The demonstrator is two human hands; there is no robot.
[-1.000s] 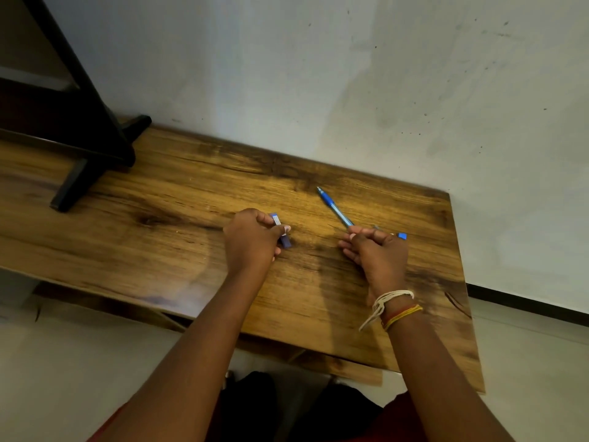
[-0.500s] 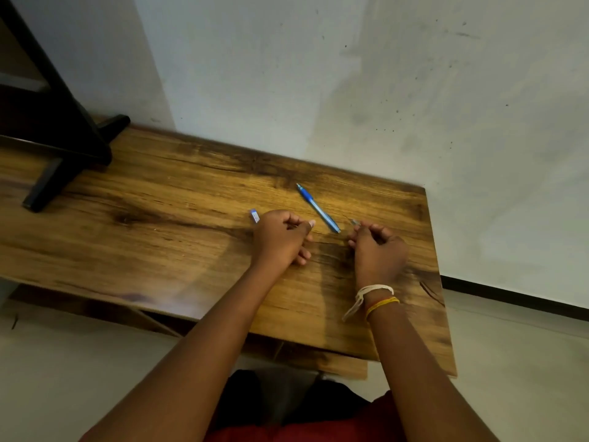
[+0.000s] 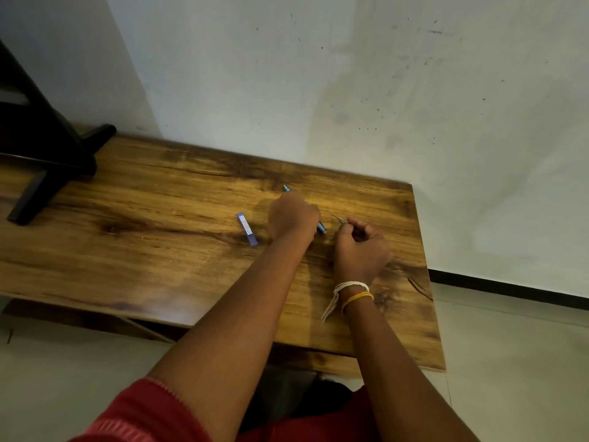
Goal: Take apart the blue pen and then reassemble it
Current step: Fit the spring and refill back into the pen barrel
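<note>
- The left hand (image 3: 293,215) lies over the blue pen barrel (image 3: 321,226) on the wooden surface (image 3: 159,250). Its fingers are hidden under the knuckles, so I cannot tell whether it grips the barrel or only rests on it. One end of the barrel pokes out beyond the hand toward the wall, the other shows beside the right hand. If the hand is only resting, the round barrel could roll away when the hand lifts.
- The right hand (image 3: 361,247) is curled, pinching a thin refill (image 3: 338,218) whose fine tip sticks out between the fingers. It looks slender enough to bend or slip if it is squeezed hard, or pushed at the barrel off-line.
- The blue cap (image 3: 247,229) lies by itself on the surface, just left of the left hand and touching nothing. A sweep of the left forearm could knock it toward the near edge and onto the floor.
- Any small part such as a spring would be too small to see here. If one is loose, it could easily be lost against the dark wood grain.
</note>
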